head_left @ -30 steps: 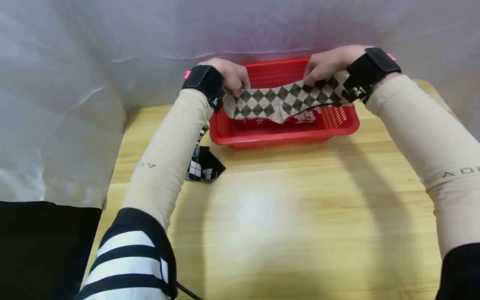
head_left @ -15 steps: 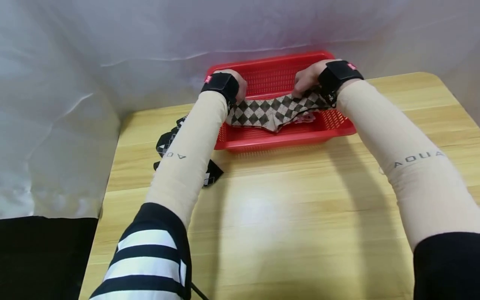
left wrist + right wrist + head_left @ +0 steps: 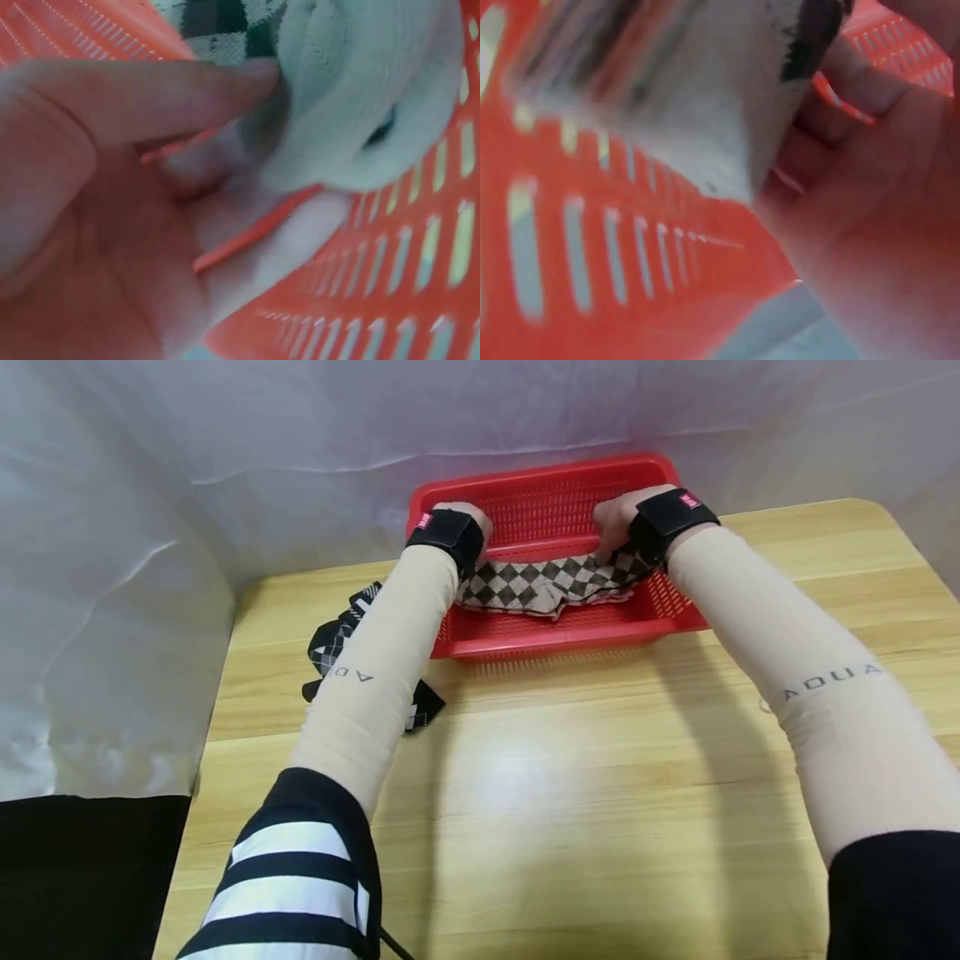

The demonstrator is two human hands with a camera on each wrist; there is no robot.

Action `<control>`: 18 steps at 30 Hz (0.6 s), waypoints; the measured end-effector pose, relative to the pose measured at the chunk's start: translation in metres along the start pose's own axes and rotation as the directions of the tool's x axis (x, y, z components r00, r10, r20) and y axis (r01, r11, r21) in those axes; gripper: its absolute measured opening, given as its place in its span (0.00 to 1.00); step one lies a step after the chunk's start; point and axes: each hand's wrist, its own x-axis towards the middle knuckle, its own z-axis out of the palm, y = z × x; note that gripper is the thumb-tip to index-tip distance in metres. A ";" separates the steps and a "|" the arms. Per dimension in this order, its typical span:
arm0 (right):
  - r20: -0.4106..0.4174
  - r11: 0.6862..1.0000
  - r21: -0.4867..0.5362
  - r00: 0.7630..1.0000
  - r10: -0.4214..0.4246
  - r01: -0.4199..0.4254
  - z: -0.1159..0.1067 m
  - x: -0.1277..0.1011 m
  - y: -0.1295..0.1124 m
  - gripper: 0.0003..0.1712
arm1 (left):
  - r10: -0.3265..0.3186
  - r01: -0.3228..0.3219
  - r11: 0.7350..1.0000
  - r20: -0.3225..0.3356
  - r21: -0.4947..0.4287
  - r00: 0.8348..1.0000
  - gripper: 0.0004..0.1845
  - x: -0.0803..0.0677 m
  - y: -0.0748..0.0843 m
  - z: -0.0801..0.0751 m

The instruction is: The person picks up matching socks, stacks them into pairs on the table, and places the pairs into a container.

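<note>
A brown-and-cream argyle sock (image 3: 542,583) lies stretched across the inside of a red mesh basket (image 3: 555,639) at the back of the table. My left hand (image 3: 471,523) pinches its left end and my right hand (image 3: 609,523) grips its right end, both low inside the basket. In the left wrist view my thumb and fingers (image 3: 157,97) pinch the sock's pale end (image 3: 360,90) against the basket mesh (image 3: 420,270). The right wrist view is blurred: the sock (image 3: 697,112) hangs by the basket wall (image 3: 592,247), close to my fingers (image 3: 855,82).
A black-and-white argyle sock (image 3: 330,647) lies on the wooden table (image 3: 570,793) left of the basket, partly under my left forearm. White sheeting (image 3: 150,527) hangs behind and to the left. Something pinkish shows under the sock in the basket.
Both hands have lowered the stretched sock from above the basket's rim down into the basket. The sock now sags onto what lies inside.
</note>
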 end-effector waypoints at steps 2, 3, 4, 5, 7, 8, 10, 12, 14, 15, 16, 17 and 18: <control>-0.088 0.981 -0.186 0.993 -0.075 0.057 0.001 0.002 -0.001 0.12 | -0.020 0.019 0.999 -0.020 -0.043 1.000 0.07 0.002 0.004 -0.001; -0.138 0.965 -0.255 0.985 -0.098 0.060 0.001 0.003 -0.002 0.13 | -0.031 0.031 0.997 -0.008 -0.070 0.999 0.08 0.004 0.006 -0.004; -0.179 0.948 -0.313 0.977 -0.117 0.056 0.002 0.003 -0.004 0.16 | -0.038 0.040 0.995 0.030 -0.095 0.999 0.09 0.008 0.008 -0.008; -0.201 0.941 -0.335 0.971 -0.130 0.056 0.002 0.003 -0.005 0.17 | -0.043 0.053 0.991 0.081 -0.125 0.996 0.11 0.013 0.011 -0.012; -0.158 0.968 -0.245 0.983 -0.098 0.057 0.002 -0.003 -0.010 0.22 | -0.045 0.083 0.983 0.216 -0.166 0.975 0.14 0.021 0.018 -0.020; -0.129 0.985 -0.166 0.989 -0.067 0.045 0.004 -0.007 -0.013 0.23 | -0.050 0.110 0.975 0.287 -0.195 0.957 0.20 0.023 0.021 -0.024; -0.055 1.000 -0.003 0.998 0.001 -0.001 0.008 -0.014 -0.017 0.24 | -0.046 0.136 0.967 0.378 -0.216 0.925 0.21 0.026 0.028 -0.026; 0.010 0.983 0.171 0.998 0.066 -0.067 0.016 -0.019 -0.018 0.25 | -0.064 0.177 0.953 0.407 -0.246 0.911 0.19 0.024 0.033 -0.019; 0.013 0.960 0.265 0.996 0.092 -0.092 0.025 -0.019 -0.016 0.24 | -0.107 0.241 0.927 0.412 -0.288 0.905 0.19 0.022 0.036 -0.009; 0.016 0.961 0.264 0.996 0.085 -0.087 0.029 -0.016 -0.014 0.23 | -0.119 0.249 0.926 0.408 -0.283 0.905 0.18 0.022 0.036 -0.004; 0.016 0.962 0.261 0.997 0.078 -0.080 0.033 -0.014 -0.012 0.22 | -0.133 0.271 0.917 0.417 -0.293 0.899 0.19 0.022 0.035 0.001; 0.025 0.965 0.254 0.998 0.065 -0.070 0.036 -0.011 -0.009 0.21 | -0.149 0.296 0.903 0.418 -0.312 0.896 0.20 0.022 0.034 0.006; 0.035 0.968 0.245 0.998 0.056 -0.063 0.038 -0.008 -0.006 0.21 | -0.159 0.314 0.892 0.426 -0.324 0.891 0.21 0.022 0.032 0.010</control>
